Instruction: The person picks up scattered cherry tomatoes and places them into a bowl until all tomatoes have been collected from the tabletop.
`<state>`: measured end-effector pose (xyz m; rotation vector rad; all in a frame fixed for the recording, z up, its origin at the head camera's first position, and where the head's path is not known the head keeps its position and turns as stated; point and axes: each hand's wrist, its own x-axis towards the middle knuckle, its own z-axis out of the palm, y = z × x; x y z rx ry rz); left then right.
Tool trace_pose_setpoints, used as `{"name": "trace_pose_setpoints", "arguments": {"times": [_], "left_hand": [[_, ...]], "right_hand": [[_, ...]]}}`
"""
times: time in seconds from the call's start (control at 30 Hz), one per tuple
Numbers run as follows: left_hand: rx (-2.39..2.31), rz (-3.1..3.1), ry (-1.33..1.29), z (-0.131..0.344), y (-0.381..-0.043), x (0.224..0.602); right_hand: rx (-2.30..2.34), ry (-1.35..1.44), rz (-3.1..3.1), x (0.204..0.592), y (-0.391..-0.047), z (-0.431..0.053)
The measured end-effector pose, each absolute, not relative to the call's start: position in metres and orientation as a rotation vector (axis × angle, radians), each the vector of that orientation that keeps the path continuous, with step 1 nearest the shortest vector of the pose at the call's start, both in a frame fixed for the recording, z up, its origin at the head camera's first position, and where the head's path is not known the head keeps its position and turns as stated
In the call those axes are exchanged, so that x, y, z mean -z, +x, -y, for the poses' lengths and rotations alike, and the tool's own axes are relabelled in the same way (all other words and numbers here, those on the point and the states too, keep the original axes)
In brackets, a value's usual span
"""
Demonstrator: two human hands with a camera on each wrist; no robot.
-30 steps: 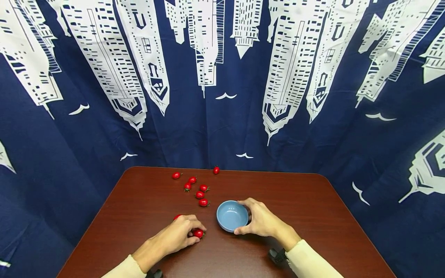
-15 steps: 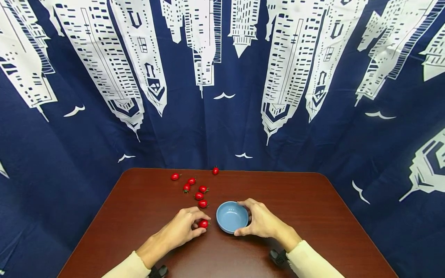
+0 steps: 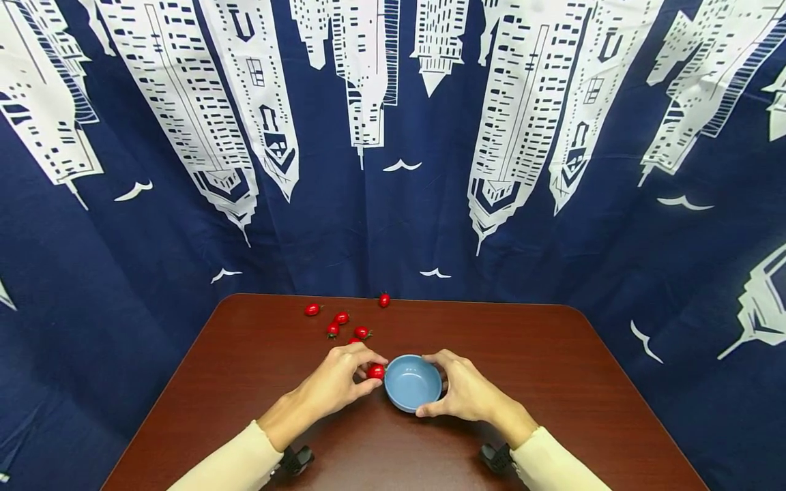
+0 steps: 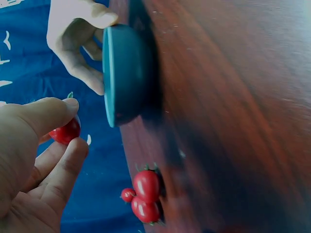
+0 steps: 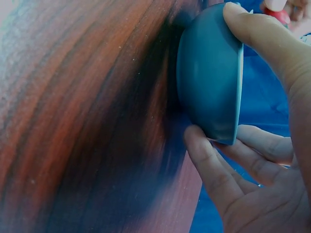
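My left hand pinches a cherry tomato between thumb and fingertips, right at the left rim of a small blue bowl. In the left wrist view the red cherry tomato shows its green stem by the thumb tip. My right hand grips the bowl from the right, thumb at the near side and fingers at the far side. From the right wrist, the bowl stands upright on the table, with the thumb at its rim and fingers against its side. The bowl's inside looks bare in the head view.
Several more cherry tomatoes lie loose on the brown table behind my left hand, which partly hides one. A single tomato sits by the far edge. A dark blue curtain with white buildings hangs behind the table.
My left hand has lifted the cherry tomato from the table and carried it right and farther away from me to the bowl's rim. The right hand keeps its grip on the bowl.
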<state>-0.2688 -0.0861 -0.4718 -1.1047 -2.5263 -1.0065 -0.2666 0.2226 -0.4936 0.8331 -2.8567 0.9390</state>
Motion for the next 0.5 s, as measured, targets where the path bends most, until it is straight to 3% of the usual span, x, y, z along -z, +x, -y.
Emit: {"name": "trace_pose_setpoints", "arguments": {"times": [0.5], "left_hand": [[0.972, 2.508, -1.184, 0.047, -0.289, 0.462]], "right_hand": [[-0.918, 0.85, 2.882, 0.491, -0.268, -0.222]]}}
